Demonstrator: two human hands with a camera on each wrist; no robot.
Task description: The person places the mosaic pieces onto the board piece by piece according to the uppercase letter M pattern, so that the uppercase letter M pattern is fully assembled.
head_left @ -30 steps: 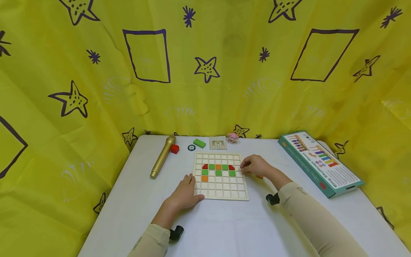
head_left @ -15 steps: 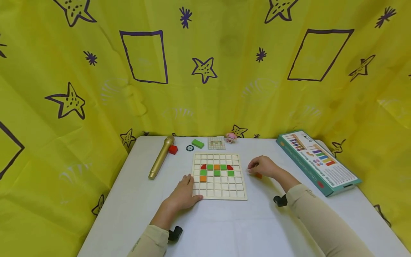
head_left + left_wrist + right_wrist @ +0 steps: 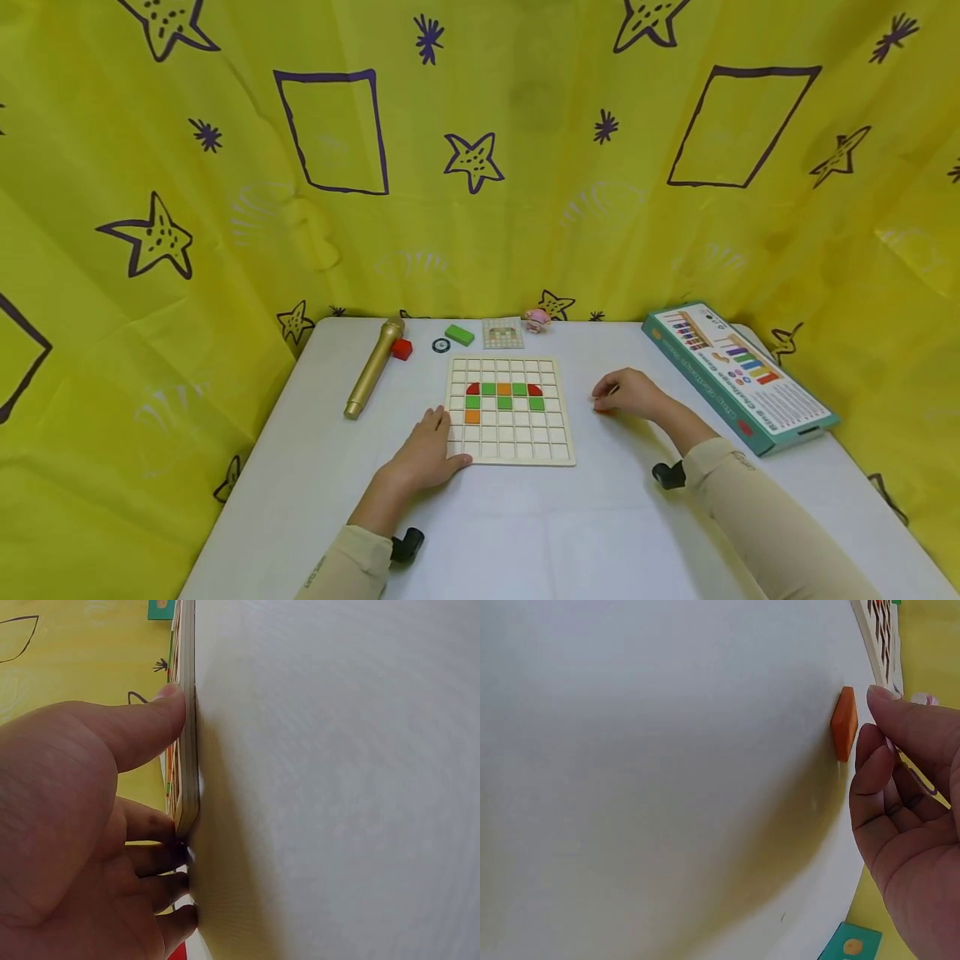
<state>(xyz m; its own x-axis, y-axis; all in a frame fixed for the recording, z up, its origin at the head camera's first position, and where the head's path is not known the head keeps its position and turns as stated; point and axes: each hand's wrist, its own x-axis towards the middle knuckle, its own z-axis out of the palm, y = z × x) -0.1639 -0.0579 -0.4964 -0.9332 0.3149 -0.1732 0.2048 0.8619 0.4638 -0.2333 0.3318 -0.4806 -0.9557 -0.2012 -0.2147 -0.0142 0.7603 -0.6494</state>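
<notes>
A pale square grid board (image 3: pixel 517 451) lies on the table, with several red, green and orange tiles set in its upper rows. My left hand (image 3: pixel 426 454) rests at its lower left corner, fingers along the left side and thumb on the near edge. To the right of the board, my right hand (image 3: pixel 628 393) hovers low, fingers loosely bent. Just by its fingertips an orange tile (image 3: pixel 844 725) lies on the table. In the right wrist view a gap shows between thumb and forefinger, with nothing held there. The head view mostly hides that tile behind the fingers.
A gold microphone (image 3: pixel 374 372) lies at the left beside a red block (image 3: pixel 402 349). Along the back are a round disc (image 3: pixel 441 345), a green block (image 3: pixel 459 335), a pattern card (image 3: pixel 502 333) and a pink figurine (image 3: pixel 537 321). A game box (image 3: pixel 738 375) lies at the right.
My right hand has moved from the board's right edge out to the right, over to the orange tile. The left hand stays at the board's corner, and the tiles on the grid look unchanged.
</notes>
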